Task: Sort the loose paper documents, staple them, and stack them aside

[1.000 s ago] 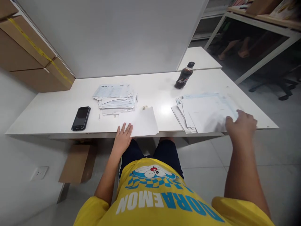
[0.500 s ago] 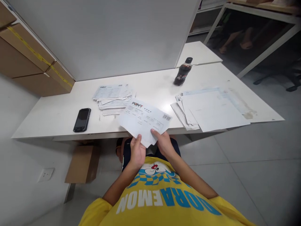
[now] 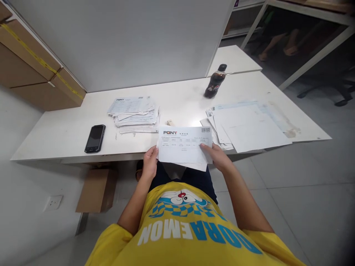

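Between my two hands are printed paper sheets (image 3: pixel 184 151) headed "PONY", with a lower sheet showing skewed beneath the top one. My left hand (image 3: pixel 150 162) pinches their left edge. On the right edge, my right hand (image 3: pixel 217 155) grips with its thumb lying over the print. Behind and to the left, a stack of similar printed papers (image 3: pixel 133 116) lies on the white table (image 3: pixel 183 88). To the right is a looser pile of white sheets (image 3: pixel 249 127), fanned at its left side.
A dark phone (image 3: pixel 95 138) lies at the table's left, and a cola bottle (image 3: pixel 215 81) stands upright toward the back. A small beige object (image 3: pixel 169 122) sits behind the held sheets. Cardboard boxes (image 3: pixel 39 70) are stacked at left. A seated person's legs (image 3: pixel 280 46) show far right.
The held sheets have turned from tilted to nearly level and shifted right. My hands have moved apart, from the bottom edge to the left and right edges.
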The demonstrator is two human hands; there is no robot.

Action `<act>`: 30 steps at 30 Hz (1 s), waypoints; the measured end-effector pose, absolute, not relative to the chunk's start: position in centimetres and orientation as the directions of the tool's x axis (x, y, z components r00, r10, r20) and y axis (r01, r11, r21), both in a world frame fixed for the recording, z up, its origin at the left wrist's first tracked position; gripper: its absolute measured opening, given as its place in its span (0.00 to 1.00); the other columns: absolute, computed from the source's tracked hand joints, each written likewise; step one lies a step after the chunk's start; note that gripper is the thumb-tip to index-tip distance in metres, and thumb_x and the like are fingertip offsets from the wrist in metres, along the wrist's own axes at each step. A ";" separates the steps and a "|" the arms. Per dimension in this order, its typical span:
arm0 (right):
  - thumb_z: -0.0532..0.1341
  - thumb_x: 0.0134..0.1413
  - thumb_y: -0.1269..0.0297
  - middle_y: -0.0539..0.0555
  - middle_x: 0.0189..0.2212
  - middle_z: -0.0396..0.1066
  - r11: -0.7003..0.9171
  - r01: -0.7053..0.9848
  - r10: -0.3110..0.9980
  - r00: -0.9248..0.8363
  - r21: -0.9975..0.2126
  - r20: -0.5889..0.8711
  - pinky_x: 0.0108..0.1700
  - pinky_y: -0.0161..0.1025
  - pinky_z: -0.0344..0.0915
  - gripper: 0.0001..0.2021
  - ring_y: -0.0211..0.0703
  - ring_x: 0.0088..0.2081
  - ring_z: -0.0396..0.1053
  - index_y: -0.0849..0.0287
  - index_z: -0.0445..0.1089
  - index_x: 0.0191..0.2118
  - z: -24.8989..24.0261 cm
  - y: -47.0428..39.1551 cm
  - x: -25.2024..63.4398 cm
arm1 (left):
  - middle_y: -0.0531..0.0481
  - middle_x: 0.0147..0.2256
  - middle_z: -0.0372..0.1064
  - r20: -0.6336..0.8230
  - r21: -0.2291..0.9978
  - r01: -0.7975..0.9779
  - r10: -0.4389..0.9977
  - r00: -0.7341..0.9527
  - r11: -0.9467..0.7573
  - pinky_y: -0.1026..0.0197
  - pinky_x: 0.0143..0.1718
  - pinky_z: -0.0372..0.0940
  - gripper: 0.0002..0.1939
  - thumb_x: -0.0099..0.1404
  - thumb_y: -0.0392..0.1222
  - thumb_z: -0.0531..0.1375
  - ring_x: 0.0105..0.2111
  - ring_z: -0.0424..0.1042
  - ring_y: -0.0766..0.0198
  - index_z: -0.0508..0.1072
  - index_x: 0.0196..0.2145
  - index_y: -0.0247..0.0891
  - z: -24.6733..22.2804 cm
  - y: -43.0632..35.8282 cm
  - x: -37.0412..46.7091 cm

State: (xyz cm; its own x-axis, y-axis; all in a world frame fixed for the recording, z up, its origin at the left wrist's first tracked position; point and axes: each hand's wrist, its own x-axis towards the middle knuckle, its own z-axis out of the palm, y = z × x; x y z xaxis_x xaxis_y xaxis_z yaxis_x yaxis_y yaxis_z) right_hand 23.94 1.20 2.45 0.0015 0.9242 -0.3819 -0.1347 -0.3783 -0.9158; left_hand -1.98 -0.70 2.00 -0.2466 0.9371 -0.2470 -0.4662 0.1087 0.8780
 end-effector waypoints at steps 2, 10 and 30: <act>0.67 0.47 0.52 0.57 0.41 0.79 -0.334 -0.099 0.936 0.080 -0.937 -0.342 0.48 0.51 0.73 0.18 0.56 0.44 0.76 0.57 0.76 0.41 2.0 1.6 24.3 | 0.45 0.37 0.79 -0.230 0.902 -0.422 0.931 -0.283 0.095 0.56 0.45 0.70 0.20 0.50 0.50 0.72 0.42 0.77 0.54 0.79 0.38 0.35 1.9 -0.5 -2.0; 0.68 0.40 0.55 0.59 0.43 0.78 -0.307 -0.051 0.923 0.226 -0.950 -0.310 0.47 0.52 0.71 0.19 0.58 0.45 0.75 0.58 0.75 0.41 1.3 1.4 25.1 | 0.43 0.40 0.78 -0.338 0.864 -0.501 0.787 -0.517 0.042 0.57 0.44 0.70 0.17 0.53 0.46 0.70 0.41 0.77 0.57 0.75 0.38 0.35 1.0 -0.9 -2.2; 0.69 0.42 0.52 0.58 0.42 0.77 -0.201 -0.047 0.970 0.128 -0.978 -0.205 0.47 0.50 0.70 0.22 0.53 0.44 0.74 0.56 0.70 0.44 1.9 0.8 23.3 | 0.41 0.46 0.77 -0.445 0.743 -0.605 0.887 -0.126 0.287 0.51 0.59 0.62 0.17 0.61 0.47 0.65 0.56 0.69 0.51 0.77 0.43 0.34 1.7 -2.3 -0.8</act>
State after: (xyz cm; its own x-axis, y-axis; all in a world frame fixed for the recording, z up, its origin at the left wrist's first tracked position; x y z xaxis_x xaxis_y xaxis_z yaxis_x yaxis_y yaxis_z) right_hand 23.31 0.85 1.92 0.1284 0.9702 -0.2055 -0.0467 -0.2010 -0.9785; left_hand -0.80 -2.32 1.73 -0.1260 0.8867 -0.4449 -0.6046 0.2869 0.7430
